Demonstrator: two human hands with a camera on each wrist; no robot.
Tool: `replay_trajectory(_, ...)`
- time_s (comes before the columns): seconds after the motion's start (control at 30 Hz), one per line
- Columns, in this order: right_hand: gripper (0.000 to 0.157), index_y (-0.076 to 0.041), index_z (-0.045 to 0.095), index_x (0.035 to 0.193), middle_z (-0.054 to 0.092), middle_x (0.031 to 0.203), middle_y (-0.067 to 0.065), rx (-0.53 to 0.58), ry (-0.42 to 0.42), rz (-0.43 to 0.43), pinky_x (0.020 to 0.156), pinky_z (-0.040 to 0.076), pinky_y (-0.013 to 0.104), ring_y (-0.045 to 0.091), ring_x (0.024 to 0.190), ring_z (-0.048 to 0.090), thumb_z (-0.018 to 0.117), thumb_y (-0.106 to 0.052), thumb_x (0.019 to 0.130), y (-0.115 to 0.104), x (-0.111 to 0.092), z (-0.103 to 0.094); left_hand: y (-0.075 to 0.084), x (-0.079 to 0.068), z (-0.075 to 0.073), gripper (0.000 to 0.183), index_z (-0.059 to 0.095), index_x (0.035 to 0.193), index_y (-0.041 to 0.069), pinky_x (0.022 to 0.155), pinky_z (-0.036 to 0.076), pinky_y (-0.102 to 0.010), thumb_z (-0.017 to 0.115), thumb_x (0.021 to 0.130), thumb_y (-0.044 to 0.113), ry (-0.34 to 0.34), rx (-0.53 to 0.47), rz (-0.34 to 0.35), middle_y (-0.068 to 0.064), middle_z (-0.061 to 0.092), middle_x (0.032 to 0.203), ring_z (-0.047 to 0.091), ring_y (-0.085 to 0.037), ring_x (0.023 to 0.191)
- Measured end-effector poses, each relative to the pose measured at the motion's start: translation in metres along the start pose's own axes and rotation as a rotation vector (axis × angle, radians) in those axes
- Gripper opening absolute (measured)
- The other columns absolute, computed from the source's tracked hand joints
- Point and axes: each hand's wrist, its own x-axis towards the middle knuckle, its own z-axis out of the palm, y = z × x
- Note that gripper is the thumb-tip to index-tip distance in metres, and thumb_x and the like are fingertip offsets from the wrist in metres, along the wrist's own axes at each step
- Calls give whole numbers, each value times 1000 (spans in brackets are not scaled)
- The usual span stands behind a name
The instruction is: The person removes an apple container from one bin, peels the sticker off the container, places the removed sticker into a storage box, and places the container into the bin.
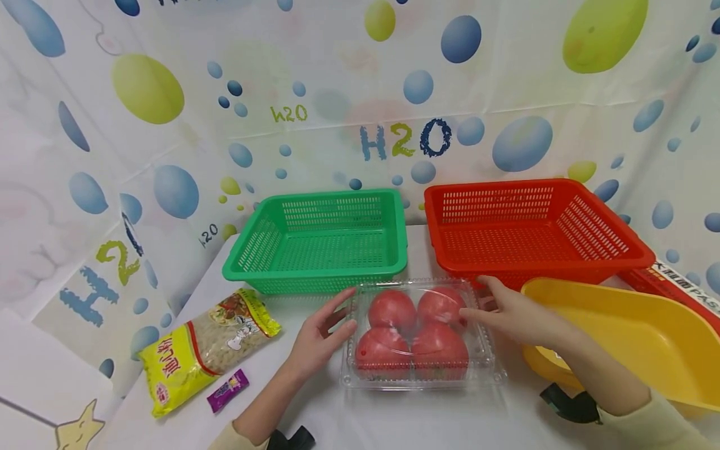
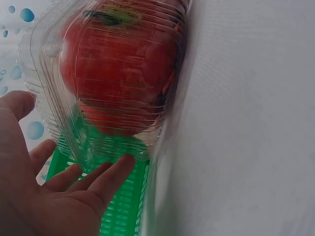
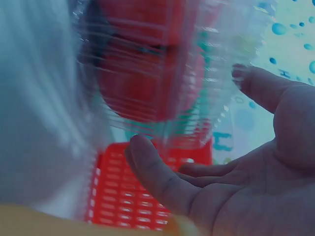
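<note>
A clear plastic clamshell box of several red tomatoes lies on the white table between my two hands. My left hand is at the box's left side, with thumb and fingers spread and fingertips right at the rim. In the left wrist view those fingers are slightly bent beside the ribbed plastic wall. On the other side, my right hand has its thumb over the lid's right edge and its fingers beyond the corner. The right wrist view shows that hand spread wide around the box's corner.
Behind the box stand a green basket and a red basket. A yellow basin is at the right, beside a red box with lettering. Left lie a yellow-and-clear food bag and a small purple packet.
</note>
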Motion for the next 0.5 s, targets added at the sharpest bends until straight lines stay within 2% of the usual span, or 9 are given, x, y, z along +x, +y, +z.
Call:
replay_trajectory(0.17, 97, 5, 19, 154, 46, 143, 28, 8, 1, 51, 96, 49, 60, 45, 125, 51, 69, -51, 93, 4, 1, 9, 0, -2, -1, 57, 44, 152, 4, 101, 48, -39, 63, 98, 5, 20, 20, -18, -16, 42, 155, 48, -44, 133)
replay_trajectory(0.37, 94, 8, 26, 151, 51, 139, 27, 10, 19, 74, 95, 49, 62, 45, 123, 52, 68, -53, 92, 8, 2, 14, -1, -6, -3, 61, 40, 153, 1, 98, 48, -29, 63, 97, 3, 35, 9, -51, -21, 39, 156, 50, -45, 131)
replay_trajectory(0.5, 90, 5, 31, 151, 54, 137, 24, 12, 19, 82, 96, 47, 64, 44, 123, 53, 66, -54, 93, 8, 2, 15, -2, -7, -3, 61, 37, 155, 0, 97, 49, -28, 61, 99, 4, 6, -12, -73, -25, 38, 155, 50, -46, 130)
